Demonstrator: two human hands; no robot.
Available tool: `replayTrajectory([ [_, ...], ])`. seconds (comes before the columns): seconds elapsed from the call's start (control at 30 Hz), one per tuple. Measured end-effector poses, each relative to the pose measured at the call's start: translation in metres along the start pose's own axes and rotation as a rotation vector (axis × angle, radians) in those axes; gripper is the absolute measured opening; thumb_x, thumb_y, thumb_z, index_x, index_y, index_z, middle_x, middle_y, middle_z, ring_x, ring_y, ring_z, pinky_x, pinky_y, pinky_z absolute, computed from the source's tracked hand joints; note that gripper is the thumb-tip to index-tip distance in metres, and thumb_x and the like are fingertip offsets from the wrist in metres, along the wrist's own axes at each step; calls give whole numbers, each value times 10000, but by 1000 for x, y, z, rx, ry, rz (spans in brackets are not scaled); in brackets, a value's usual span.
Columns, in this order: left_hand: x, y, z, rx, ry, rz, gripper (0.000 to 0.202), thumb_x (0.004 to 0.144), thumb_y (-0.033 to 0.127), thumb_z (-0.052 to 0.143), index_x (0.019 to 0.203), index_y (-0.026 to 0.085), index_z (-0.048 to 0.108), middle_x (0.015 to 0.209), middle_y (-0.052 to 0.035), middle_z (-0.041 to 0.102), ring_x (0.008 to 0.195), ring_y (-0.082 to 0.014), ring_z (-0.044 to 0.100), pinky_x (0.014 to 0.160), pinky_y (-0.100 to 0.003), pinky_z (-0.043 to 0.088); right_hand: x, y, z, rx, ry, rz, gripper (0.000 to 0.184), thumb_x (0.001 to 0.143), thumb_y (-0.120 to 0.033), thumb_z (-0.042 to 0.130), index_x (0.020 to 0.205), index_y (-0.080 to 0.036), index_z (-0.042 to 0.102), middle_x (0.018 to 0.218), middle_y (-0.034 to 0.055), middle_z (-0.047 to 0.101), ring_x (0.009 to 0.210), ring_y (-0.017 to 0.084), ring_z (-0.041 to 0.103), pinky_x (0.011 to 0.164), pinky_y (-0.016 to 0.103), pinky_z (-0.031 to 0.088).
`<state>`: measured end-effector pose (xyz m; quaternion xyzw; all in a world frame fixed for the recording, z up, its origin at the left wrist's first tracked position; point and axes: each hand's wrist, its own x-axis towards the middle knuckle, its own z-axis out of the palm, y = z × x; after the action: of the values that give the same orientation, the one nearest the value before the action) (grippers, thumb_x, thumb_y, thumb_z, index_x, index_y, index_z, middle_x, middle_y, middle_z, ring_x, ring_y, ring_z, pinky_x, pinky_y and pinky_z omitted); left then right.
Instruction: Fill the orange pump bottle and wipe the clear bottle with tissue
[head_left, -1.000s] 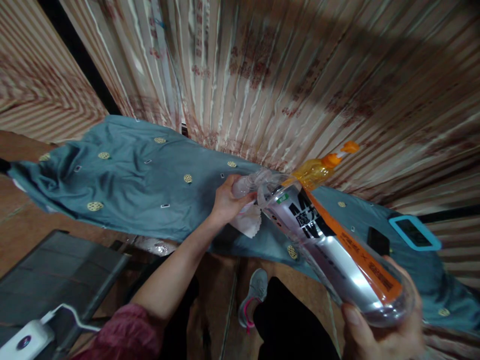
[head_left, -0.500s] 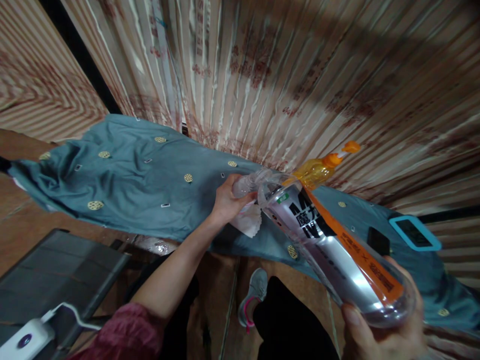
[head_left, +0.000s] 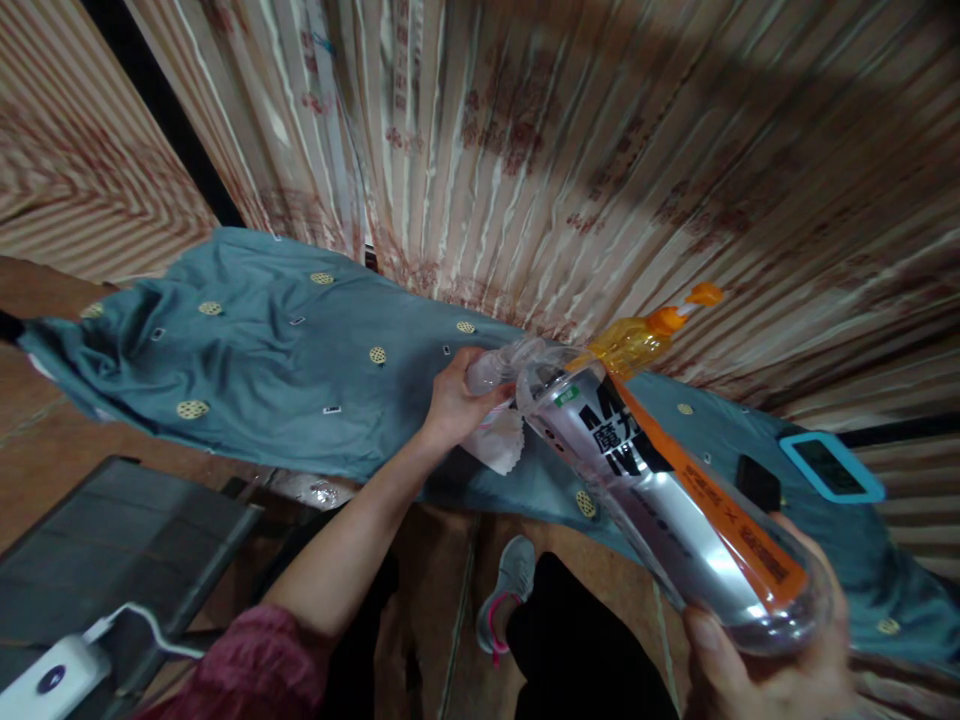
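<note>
My right hand (head_left: 799, 680) is wrapped around the base of a large clear plastic drink bottle (head_left: 667, 510) with a silver, black and orange label. The bottle leans, its neck end pointing up and left across the bench. My left hand (head_left: 451, 405) grips a small clear plastic bottle (head_left: 486, 372), whose top meets the large bottle's neck. I cannot tell whether liquid passes between them. A white scalloped-edged cloth or wipe (head_left: 496, 442) hangs just under my left hand. Behind the large bottle stands a yellow bottle with an orange pump top (head_left: 637, 338), partly hidden.
Both bottles are above a narrow surface draped in teal cloth (head_left: 285, 350). A dark phone-like object (head_left: 757, 482) and a blue-framed device (head_left: 831, 467) lie at the right. Striped curtain (head_left: 480, 150) closes off the back. At lower left are a dark seat (head_left: 112, 560) and a white power bank (head_left: 52, 680).
</note>
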<state>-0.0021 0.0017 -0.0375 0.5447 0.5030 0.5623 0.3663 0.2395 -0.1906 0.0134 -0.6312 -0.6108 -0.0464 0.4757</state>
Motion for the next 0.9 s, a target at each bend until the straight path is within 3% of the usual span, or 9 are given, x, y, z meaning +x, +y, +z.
replayTrajectory([
  [0.13,0,0,1,-3,2,-8,412,675,378,840,992,189,657,974,-36,744,890,-200,691,784,-290,533,2,-2,1,41,56,62,954,813,-714,702,1520,-120,461,1450,218,558,1337,436,557,1105,664,428],
  [0.33,0,0,1,7,5,-15,387,676,327,824,996,190,656,980,-29,748,896,-196,693,801,-290,528,0,-6,2,36,60,105,997,798,-726,703,1541,-111,446,1482,217,547,1351,438,540,1135,681,382],
  [0.9,0,3,0,23,0,-7,377,684,323,828,989,187,654,990,-36,750,901,-200,698,818,-302,531,3,-1,0,8,18,25,980,836,-708,669,1565,-109,405,1513,224,514,1348,448,541,1118,691,404],
])
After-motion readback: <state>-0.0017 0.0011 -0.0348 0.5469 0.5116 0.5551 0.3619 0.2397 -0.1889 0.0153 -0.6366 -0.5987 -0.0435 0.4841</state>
